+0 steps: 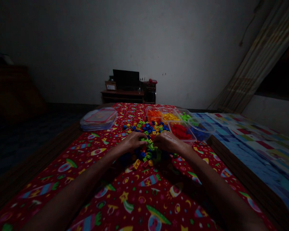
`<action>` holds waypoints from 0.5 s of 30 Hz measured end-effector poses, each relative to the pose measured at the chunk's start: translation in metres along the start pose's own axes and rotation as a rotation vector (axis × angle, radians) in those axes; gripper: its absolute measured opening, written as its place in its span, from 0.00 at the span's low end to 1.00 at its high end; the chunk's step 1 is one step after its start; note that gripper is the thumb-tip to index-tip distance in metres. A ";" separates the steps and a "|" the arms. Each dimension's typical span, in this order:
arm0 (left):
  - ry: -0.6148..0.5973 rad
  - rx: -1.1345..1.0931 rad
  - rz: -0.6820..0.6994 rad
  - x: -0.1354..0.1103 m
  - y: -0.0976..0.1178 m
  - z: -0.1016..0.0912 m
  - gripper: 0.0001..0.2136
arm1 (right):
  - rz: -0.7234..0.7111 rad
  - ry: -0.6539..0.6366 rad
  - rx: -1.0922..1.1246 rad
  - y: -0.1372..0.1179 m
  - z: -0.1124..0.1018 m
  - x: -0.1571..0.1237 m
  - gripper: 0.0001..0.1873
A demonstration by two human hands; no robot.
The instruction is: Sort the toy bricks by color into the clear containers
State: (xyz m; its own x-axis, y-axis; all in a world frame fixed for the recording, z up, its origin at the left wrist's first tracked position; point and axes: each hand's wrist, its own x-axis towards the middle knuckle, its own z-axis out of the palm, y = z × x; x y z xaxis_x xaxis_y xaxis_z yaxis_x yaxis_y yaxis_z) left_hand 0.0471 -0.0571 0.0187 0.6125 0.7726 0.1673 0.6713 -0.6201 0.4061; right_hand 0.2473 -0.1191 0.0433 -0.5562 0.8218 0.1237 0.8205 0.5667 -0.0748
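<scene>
A mixed pile of plastic building blocks in green, blue, yellow, red and orange lies on the red patterned cloth. My left hand is at the pile's left side, its thumb and forefinger apart over the blocks, with nothing seen between them. Across from it, my right hand reaches into the pile's right side. Its fingers are bent down and drawn together; what they hold, if anything, is hidden in the dim light. A yellow block and a red block lie at the near edge.
Behind the right hand stand clear containers of sorted blocks: orange, yellow, green, red and a round tub of blue. Stacked clear lids lie at the left. A bed adjoins the table's right.
</scene>
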 end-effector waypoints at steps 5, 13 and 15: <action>-0.006 -0.004 -0.021 0.001 -0.003 -0.004 0.16 | -0.066 0.059 -0.036 -0.021 0.021 -0.003 0.14; -0.008 -0.008 -0.071 0.002 -0.002 -0.007 0.18 | -0.026 -0.077 -0.051 -0.029 0.035 0.005 0.08; 0.002 -0.032 -0.063 0.002 -0.003 -0.007 0.18 | -0.017 -0.081 -0.025 -0.026 0.030 0.005 0.09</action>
State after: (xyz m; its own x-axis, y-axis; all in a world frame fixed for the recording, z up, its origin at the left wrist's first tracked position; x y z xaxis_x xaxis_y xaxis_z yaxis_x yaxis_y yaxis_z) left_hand 0.0434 -0.0530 0.0242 0.5686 0.8101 0.1427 0.6947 -0.5658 0.4441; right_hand 0.2189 -0.1281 0.0163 -0.5781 0.8147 0.0446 0.8134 0.5798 -0.0483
